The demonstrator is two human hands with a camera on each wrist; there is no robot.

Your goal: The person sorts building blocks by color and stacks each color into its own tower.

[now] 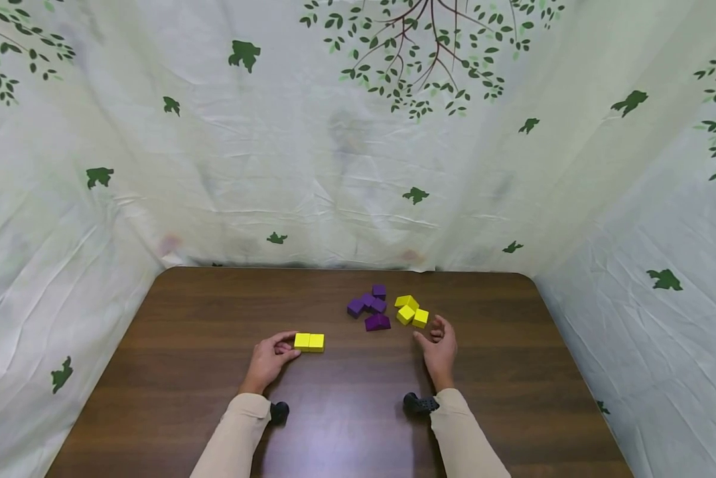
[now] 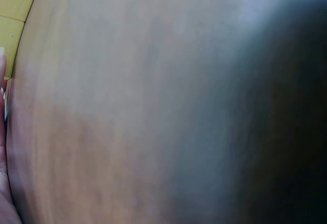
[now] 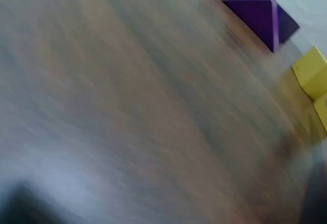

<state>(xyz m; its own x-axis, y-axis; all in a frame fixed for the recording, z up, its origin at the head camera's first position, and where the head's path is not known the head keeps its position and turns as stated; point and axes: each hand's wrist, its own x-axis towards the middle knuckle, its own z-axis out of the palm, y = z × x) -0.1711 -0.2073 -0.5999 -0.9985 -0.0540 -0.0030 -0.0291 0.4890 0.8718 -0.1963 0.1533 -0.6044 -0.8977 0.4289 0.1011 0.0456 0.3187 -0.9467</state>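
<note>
Two yellow cubes sit side by side in a short row on the table. My left hand (image 1: pixel 268 358) pinches the left cube (image 1: pixel 301 342) between thumb and forefinger, and the right cube (image 1: pixel 316 342) adjoins it. At the left edge of the left wrist view, a fingertip overlaps the nearer yellow cube (image 2: pixel 11 43). My right hand (image 1: pixel 440 348) holds nothing, its thumb and forefinger apart, just short of a yellow cube (image 1: pixel 420 318). Beside that cube lie another yellow cube (image 1: pixel 405 315) and a yellow triangular block (image 1: pixel 407 302).
Left of the loose yellow blocks lie several purple cubes (image 1: pixel 356 307) and a purple triangular block (image 1: pixel 377 322). A patterned white curtain (image 1: pixel 334 166) hangs behind the brown table (image 1: pixel 214 299) and along its sides. Each wrist wears a dark camera (image 1: pixel 416 403).
</note>
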